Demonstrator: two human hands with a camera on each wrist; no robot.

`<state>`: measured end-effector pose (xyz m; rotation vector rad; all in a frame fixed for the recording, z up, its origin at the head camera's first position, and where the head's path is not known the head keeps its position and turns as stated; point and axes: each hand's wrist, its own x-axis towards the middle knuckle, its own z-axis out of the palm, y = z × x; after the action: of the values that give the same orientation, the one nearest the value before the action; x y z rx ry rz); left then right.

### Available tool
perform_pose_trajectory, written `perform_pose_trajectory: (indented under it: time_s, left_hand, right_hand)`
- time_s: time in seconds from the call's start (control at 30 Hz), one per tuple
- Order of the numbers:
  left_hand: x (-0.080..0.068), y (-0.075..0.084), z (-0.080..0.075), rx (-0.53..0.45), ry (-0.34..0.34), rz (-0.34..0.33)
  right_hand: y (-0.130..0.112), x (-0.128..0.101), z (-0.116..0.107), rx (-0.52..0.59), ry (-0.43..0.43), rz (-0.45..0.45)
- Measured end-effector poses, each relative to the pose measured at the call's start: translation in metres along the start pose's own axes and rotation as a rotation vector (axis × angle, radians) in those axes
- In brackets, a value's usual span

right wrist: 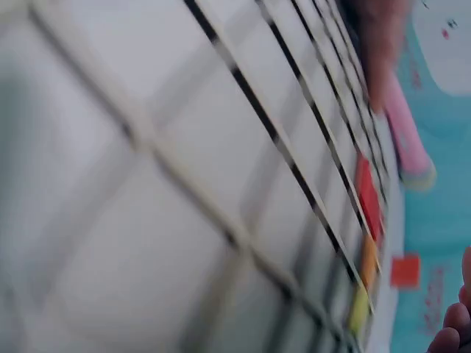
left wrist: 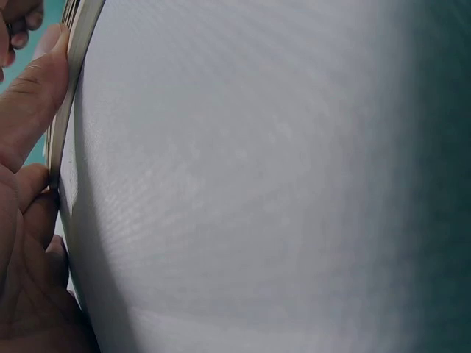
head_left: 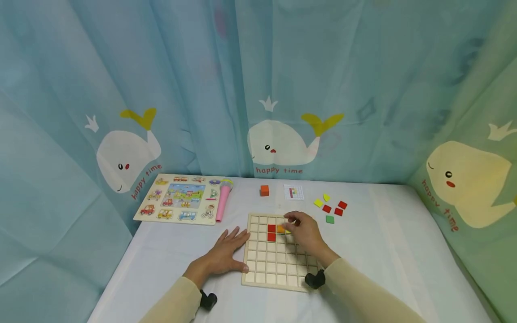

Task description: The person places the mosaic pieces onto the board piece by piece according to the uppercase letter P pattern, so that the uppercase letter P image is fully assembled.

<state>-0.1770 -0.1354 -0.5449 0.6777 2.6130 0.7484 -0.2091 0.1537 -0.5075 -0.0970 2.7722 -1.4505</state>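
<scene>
A wooden grid board (head_left: 271, 268) lies on the white table. Along its left edge rests my left hand (head_left: 222, 253), fingers spread and thumb touching the frame, also seen in the left wrist view (left wrist: 33, 110). Over the board's upper right part is my right hand (head_left: 308, 231), thumb and forefinger bent and apart, with nothing visible between them. Beneath its fingertips sit an orange tile (head_left: 280, 229) and a yellow tile (right wrist: 358, 310), partly covered in the head view. Two red tiles (head_left: 271, 237) fill cells just left of the orange one.
Behind the board are a red-orange cube (head_left: 264, 190) and a pattern card (head_left: 293, 192). Loose red tiles (head_left: 338, 211), yellow pieces (head_left: 318, 203) and a green tile (head_left: 330, 219) lie to the right. A vehicle puzzle board (head_left: 181, 215) and a pink toy microphone (head_left: 222, 204) are back left.
</scene>
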Motion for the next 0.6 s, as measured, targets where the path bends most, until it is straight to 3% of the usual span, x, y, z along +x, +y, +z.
perform_pose_trajectory:
  time_s: [0.13,0.37,0.6]
  left_hand:
    - [0.0,0.0,0.0,-0.011,0.002,0.01]
    - [0.001,-0.002,0.002,-0.002,0.004,0.024]
    - [0.001,-0.001,0.0,-0.011,0.003,0.017]
  right_hand:
    - [0.013,0.013,-0.032,-0.043,0.075,0.035]
    - [0.06,0.028,-0.088,-0.155,0.183,0.093]
    - [0.094,0.031,-0.122,-0.177,0.136,0.204]
